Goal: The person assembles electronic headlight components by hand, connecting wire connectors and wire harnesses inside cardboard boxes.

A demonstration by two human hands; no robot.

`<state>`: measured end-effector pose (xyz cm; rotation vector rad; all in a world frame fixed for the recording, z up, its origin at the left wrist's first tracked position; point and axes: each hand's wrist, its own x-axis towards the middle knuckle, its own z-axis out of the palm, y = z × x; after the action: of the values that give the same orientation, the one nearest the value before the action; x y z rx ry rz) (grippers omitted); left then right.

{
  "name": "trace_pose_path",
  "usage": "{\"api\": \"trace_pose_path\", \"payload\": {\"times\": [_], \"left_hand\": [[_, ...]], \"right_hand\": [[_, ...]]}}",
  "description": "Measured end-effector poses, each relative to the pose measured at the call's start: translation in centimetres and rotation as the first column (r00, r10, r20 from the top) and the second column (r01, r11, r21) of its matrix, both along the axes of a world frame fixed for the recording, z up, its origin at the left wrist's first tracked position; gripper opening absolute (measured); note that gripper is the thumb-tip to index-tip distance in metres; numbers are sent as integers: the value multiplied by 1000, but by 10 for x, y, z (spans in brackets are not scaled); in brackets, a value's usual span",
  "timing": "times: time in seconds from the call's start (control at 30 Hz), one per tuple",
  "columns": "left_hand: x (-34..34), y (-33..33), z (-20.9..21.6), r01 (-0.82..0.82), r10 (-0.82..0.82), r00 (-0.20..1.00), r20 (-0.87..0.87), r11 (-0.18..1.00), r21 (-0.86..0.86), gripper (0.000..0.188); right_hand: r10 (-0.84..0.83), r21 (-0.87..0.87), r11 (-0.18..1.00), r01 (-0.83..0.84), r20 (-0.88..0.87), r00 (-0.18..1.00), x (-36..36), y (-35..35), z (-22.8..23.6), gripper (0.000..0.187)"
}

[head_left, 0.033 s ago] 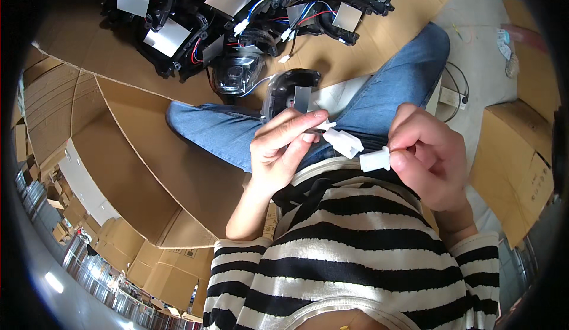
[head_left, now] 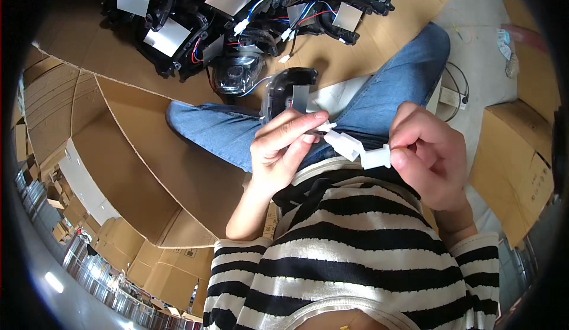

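My left hand [head_left: 281,146] pinches a wire lead behind a white plastic wire connector [head_left: 344,144] between thumb and fingers. Another white connector [head_left: 376,157] is held at its flanged end by the thumb and index finger of my right hand [head_left: 430,155]. The ends of the two connectors meet or nearly meet at a slight angle; whether one has entered the other I cannot tell. Just beyond my left hand is a black lamp unit [head_left: 283,87] with a clear cover and a silver metal plate [head_left: 301,99]. Part of its wiring is hidden behind my fingers.
Several black lamp units [head_left: 157,66] with silver plates and coloured wires lie on a cardboard sheet [head_left: 403,16] ahead. An open cardboard box [head_left: 136,164] stands at my left, another carton [head_left: 515,158] at my right. A black cable [head_left: 465,87] lies beyond my right knee.
The two white connectors have come closer together, their ends now meeting or nearly so. The lamp unit has shifted slightly to the left.
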<state>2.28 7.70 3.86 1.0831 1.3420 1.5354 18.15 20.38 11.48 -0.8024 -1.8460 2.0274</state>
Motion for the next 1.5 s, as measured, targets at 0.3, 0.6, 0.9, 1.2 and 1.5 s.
{"api": "trace_pose_path", "payload": {"times": [0.3,0.6,0.9,1.2,1.5], "left_hand": [[8,-6,1,-144,162,910,-381,987,75,33],[23,-2,0,-85,134,799,-587,990,111,39],[-10,-25,36,-280,334,784,-523,942,183,29],[-177,-202,156,-487,143,-810,-569,377,788,21],[-284,-260,-57,-887,392,389,-834,404,-225,27]], "right_hand": [[-79,200,979,36,211,974,7,-3,-8,8],[-150,175,979,108,253,956,19,-1,-15,6],[-179,228,966,125,236,955,37,21,-14,2],[-90,131,989,61,225,970,26,18,-13,5],[-2,113,993,-20,191,982,12,12,-15,6]]}}
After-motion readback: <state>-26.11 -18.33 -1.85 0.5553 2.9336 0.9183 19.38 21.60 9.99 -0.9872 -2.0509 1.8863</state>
